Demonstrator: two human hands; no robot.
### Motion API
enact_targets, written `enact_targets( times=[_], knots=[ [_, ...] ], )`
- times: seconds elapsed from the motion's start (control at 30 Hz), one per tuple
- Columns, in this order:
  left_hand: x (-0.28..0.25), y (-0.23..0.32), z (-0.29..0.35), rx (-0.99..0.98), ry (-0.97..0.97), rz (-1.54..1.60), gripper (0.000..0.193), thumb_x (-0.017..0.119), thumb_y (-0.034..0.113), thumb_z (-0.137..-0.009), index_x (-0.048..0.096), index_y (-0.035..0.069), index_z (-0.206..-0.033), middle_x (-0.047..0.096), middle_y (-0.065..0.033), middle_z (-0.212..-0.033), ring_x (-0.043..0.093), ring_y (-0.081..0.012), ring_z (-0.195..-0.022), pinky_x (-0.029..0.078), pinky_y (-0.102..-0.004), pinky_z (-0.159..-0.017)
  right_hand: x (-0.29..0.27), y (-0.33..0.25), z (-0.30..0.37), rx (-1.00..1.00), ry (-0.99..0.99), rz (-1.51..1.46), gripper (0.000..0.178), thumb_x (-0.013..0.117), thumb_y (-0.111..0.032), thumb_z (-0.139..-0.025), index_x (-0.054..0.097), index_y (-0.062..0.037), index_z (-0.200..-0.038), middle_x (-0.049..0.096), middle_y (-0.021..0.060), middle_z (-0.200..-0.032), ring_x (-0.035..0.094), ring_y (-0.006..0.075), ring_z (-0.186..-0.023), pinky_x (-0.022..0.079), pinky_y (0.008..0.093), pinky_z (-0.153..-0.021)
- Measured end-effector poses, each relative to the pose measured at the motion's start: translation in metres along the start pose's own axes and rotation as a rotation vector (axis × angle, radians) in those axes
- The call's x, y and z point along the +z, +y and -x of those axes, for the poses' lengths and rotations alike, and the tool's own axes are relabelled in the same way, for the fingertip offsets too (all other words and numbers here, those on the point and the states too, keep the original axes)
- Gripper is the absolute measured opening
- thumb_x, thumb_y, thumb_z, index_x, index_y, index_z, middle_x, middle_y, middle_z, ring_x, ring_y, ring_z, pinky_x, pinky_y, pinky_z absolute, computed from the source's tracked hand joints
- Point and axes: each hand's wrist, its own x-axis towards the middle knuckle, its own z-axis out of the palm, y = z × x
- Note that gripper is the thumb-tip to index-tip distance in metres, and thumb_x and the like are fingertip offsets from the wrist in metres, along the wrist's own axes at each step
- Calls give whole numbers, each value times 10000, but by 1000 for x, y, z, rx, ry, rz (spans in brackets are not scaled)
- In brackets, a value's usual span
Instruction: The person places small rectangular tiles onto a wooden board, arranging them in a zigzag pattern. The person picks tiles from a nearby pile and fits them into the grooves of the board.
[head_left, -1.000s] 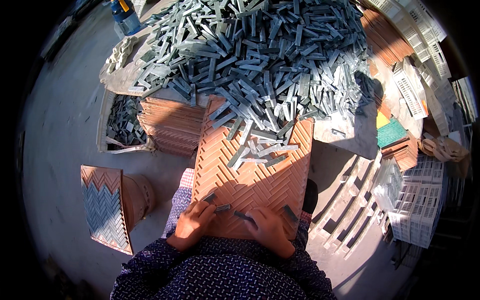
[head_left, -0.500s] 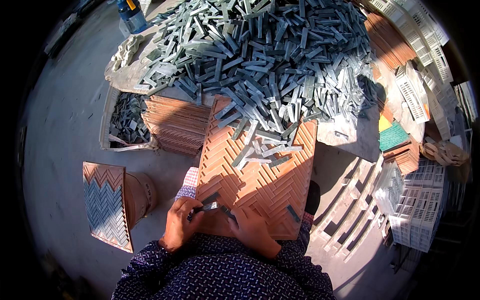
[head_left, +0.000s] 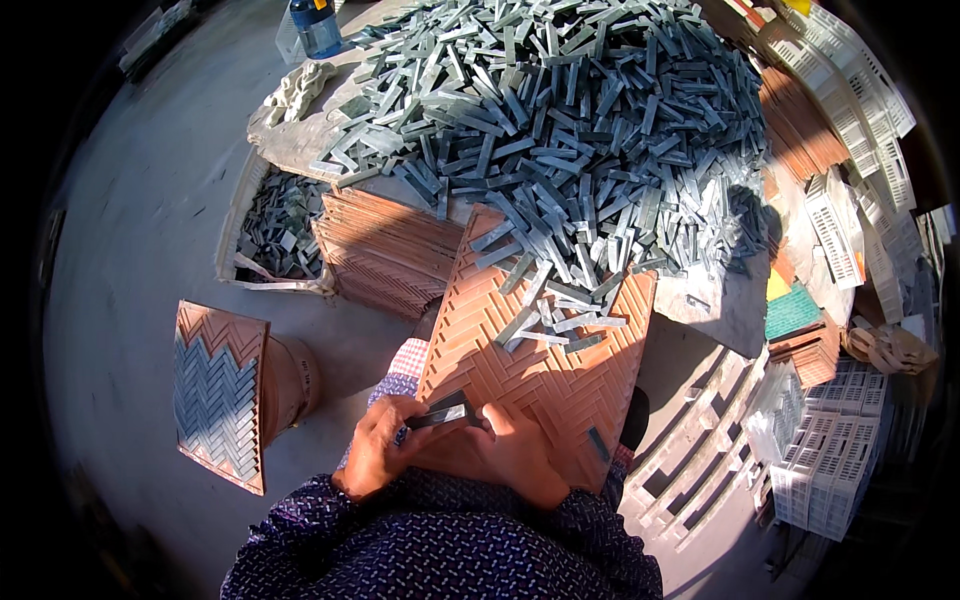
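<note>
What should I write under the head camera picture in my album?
Left grip holding small grey strips, right grip beside it, over a zigzag-grooved orange board.

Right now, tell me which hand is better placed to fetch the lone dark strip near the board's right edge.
Probably the right hand: it is nearer to the lone dark strip. The left hand is farther off, beyond the right hand, and holds other strips.

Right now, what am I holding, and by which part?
Stone strips: left hand grips their left ends; right hand is at the right ends, hold unclear.
</note>
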Motion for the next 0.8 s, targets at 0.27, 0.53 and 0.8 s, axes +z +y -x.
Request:
enact_targets(
  times=[0.27, 0.53, 0.8],
  knots=[
    [-7, -10, -1, -904, -120, 1487, 276, 620, 189, -903, 595, -2, -1100, 618, -49, -918, 580, -128, -821, 491, -213, -666, -19, -5, 11, 189, 37, -129, 332, 687, -257, -817, 620, -56, -1072, 676, 107, -857, 657, 278, -746, 512, 381, -621],
    [-51, -77, -33, -996, 275, 1637, 254, 586, 100, -917, 486, -57, -1090, 529, -127, -1029, 549, -189, -878, 516, -222, -691, -36, 3, 13, 130, 110, -130, 209, 682, -121, -812, 630, -37, -996, 650, 122, -841, 644, 314, -736, 502, 352, -620],
    [-102, -85, -137, -330, 438, 703, 281, 628, 157, -898, 543, -43, -1075, 559, -8, -858, 542, -94, -792, 456, -220, -726, -72, 37, -26, -95, 338, 103, 166, 686, -72, -794, 632, -30, -945, 633, 130, -873, 637, 287, -758, 503, 336, -630]
  ],
)
